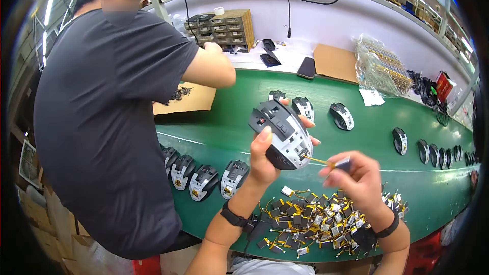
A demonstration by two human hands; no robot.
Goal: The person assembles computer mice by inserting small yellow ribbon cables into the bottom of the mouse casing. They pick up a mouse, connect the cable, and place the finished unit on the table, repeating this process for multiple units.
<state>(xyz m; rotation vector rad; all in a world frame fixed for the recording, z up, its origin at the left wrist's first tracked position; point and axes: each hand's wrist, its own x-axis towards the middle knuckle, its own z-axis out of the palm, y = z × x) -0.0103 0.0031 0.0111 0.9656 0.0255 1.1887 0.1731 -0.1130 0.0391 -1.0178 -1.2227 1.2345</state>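
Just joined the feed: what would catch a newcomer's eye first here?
At centre, the left hand holds up a black-and-white computer mouse shell, while the right hand pinches a small battery cell with yellow wires. A person in a dark grey T-shirt fills the left side.

Both hands raised: left point(265, 160) gripping, right point(354, 175) pinching.

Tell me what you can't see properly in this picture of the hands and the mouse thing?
Head view, the only one:
- Right hand: its fingers cover most of the small battery.
- Mouse shell: the far side is hidden by the left hand.
- Mouse shells at the right: too small and bent by the lens.
- Parts drawers: contents too small.
- Belt: its left part is hidden behind a co-worker.
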